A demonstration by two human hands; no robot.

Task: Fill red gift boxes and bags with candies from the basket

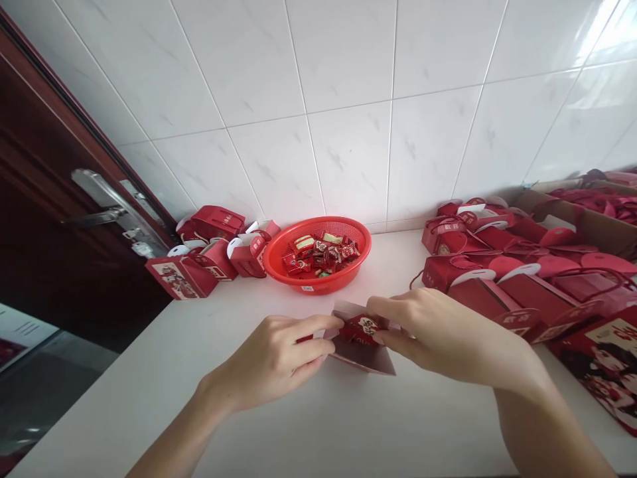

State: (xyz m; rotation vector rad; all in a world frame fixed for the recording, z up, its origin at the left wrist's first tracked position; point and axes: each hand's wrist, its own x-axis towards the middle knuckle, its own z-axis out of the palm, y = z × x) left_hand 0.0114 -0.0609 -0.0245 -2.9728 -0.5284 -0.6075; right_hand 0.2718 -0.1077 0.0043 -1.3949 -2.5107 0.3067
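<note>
In front of me, near the middle of the white table (239, 425), is a small red cardboard gift box (365, 362) with its pale inner side showing and its top spread apart. Inside it sits a red wrapped packet (362, 328) with white lettering. My left hand (279, 352) pinches the box's left edge between thumb and fingers. On the other side, my right hand (423, 332) is closed on the right edge, its fingertips beside the red packet. The fingers partly hide both edges. Behind the box stands an orange-red plastic basket (318, 287) holding several wrapped candies (321, 252).
Several red gift boxes (186, 275) stand left of the basket by the door (44, 166). Many more boxes (502, 295) crowd the right side. Behind them, a brown carton (587, 222) holds dark red material. A tiled wall (348, 159) runs along the back.
</note>
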